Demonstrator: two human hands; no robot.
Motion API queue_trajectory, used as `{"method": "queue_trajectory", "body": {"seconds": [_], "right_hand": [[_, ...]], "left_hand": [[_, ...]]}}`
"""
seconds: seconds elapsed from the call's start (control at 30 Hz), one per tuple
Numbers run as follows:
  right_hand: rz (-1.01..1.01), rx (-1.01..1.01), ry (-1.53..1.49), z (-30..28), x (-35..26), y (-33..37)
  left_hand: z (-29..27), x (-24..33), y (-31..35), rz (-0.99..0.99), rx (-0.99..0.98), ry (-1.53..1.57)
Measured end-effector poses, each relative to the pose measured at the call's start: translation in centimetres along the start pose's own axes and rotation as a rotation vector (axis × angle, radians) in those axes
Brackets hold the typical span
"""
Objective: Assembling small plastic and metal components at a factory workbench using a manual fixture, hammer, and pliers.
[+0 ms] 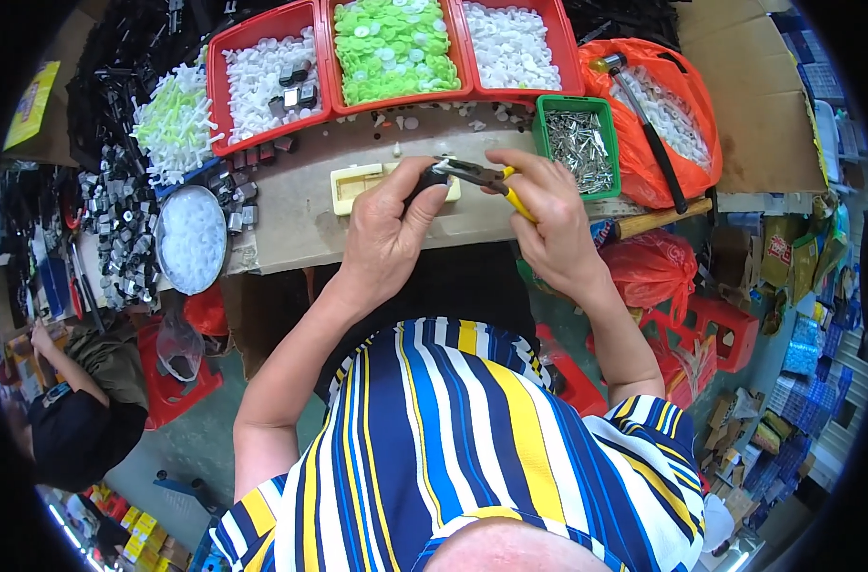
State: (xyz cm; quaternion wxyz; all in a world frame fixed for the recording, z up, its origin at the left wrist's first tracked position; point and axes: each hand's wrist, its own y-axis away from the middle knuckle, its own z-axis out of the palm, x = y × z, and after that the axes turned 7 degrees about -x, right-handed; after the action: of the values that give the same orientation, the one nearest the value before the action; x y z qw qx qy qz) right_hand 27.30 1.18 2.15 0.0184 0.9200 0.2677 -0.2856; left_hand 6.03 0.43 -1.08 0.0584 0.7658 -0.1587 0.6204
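Note:
Pliers [486, 177] with yellow handles are gripped in my right hand [556, 217], their jaws pointing left. My left hand [388, 229] pinches a small black part [428, 181] between thumb and fingers. The jaws meet the part at its upper end; whether they bite on it is too small to make out. Just beneath both hands, a cream-coloured block [354, 187] lies on the worktable [291, 225], partly hidden by my left hand.
Red bins [331, 57] of white and green plastic pieces line the back. A green bin [539, 143] holds metal pins. At right, a hammer [655, 133] lies on an orange bag [706, 157]. An oval dish [192, 238] and several metallic parts [129, 243] lie left. Another person [81, 419] is at far left.

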Motion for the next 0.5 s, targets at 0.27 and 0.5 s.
{"method": "queue_trajectory", "body": {"seconds": [0.27, 0.5], "right_hand": [[-0.096, -0.068, -0.038, 0.9, 0.0, 0.0], [-0.142, -0.080, -0.024, 1.5, -0.6, 1.0]], "left_hand": [[-0.9, 0.5, 0.6, -0.105, -0.076, 0.041], [-2.4, 0.2, 1.5, -0.288, -0.293, 0.475]]}}
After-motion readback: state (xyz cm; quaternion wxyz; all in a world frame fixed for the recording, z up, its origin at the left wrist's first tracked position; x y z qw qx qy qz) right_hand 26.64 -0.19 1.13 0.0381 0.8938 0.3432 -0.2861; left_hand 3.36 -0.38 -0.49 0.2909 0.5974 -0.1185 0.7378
